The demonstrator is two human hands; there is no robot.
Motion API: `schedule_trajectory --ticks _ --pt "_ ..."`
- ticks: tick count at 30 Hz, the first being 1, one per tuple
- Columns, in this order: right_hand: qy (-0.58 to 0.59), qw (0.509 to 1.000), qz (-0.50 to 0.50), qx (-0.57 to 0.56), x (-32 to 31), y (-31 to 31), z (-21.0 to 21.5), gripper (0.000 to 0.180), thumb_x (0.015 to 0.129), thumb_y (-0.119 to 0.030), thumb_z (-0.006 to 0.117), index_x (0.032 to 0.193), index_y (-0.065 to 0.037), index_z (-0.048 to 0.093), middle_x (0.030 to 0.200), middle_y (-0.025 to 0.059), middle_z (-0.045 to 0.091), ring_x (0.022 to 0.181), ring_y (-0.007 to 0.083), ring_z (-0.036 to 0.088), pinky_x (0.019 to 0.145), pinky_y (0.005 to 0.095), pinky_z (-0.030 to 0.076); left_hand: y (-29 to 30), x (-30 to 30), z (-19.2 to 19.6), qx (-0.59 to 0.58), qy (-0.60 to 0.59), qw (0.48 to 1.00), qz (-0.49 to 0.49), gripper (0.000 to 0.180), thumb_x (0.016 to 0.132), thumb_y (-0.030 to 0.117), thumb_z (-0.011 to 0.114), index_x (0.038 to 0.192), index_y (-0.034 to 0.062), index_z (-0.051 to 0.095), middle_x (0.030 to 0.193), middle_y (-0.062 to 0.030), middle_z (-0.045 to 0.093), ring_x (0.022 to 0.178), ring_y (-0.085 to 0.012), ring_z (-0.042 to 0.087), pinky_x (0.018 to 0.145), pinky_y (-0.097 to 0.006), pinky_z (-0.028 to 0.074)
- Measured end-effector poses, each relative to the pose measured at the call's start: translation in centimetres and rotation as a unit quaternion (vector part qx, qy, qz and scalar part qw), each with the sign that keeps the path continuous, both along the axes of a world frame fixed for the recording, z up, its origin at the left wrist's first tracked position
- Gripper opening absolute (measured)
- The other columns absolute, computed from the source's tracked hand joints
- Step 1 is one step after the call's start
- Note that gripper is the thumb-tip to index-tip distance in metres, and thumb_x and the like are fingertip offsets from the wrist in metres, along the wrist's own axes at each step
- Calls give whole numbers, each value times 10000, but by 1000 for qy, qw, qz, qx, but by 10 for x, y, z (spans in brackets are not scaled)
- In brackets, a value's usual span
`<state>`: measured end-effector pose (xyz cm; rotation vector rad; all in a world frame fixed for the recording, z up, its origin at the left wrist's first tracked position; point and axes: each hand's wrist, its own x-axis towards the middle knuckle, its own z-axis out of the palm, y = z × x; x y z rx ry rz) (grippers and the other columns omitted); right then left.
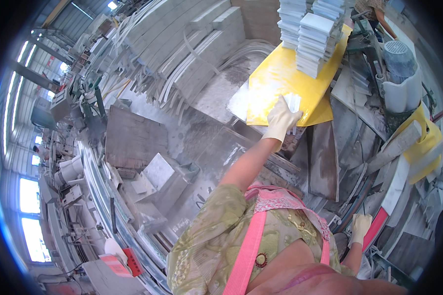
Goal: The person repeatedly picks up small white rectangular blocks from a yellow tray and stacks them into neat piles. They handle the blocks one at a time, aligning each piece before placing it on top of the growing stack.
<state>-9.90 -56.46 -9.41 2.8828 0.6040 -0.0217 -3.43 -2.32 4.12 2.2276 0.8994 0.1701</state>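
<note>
My left hand point(282, 119), in a cream rubber glove, reaches forward over a bright yellow sheet point(268, 81). Its fingers and thumb close around a small bundle of white stone strips point(293, 102) at the sheet's near edge. On the far part of that sheet stand tall stacks of thin white tiles point(312, 42). Low at the right is my right hand point(361, 227), gloved the same way, with its fingers curled beside a long machine edge. A thin dark rod shows just above it; whatever those fingers hold is hidden.
Large grey stone slabs point(182, 46) lean in rows at the far left. A brown board point(133, 137) and stone blocks point(160, 174) lie on the dusty floor. At the right stand a motor point(399, 56) and a second yellow sheet point(426, 142). Another person point(374, 10) is at the far right.
</note>
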Motion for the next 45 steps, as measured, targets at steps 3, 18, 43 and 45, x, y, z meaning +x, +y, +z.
schedule_trajectory --ticks 3,18,43,45 --pt "-7 1000 -3 -1 -1 -1 -2 366 918 -240 534 695 -29 733 752 185 711 849 353 674 959 438 430 1 0 2 -6 6 1000 -5 851 714 422 762 1336 -49 421 1221 -253 623 1109 -384 637 933 -426 507" --pt "-53 997 11 50 -4 5 5 320 905 -218 559 725 -10 722 724 193 698 836 358 671 936 456 448 0 -3 9 -23 5 1000 -14 900 715 420 759 1383 -65 401 1244 -265 617 1138 -391 623 963 -423 492" --pt "-3 999 -34 32 -4 15 21 352 922 -263 553 753 -14 735 775 200 713 925 379 668 970 453 431 0 -1 6 -2 7 1000 -2 988 695 428 774 1438 -75 360 1261 -263 616 1159 -381 621 976 -410 488" --pt "13 999 -38 35 -3 15 20 348 922 -268 554 766 -18 739 783 198 716 938 376 668 974 451 429 0 -1 6 -4 11 1000 -2 1016 695 431 774 1460 -76 336 1278 -265 609 1174 -379 614 988 -405 482"
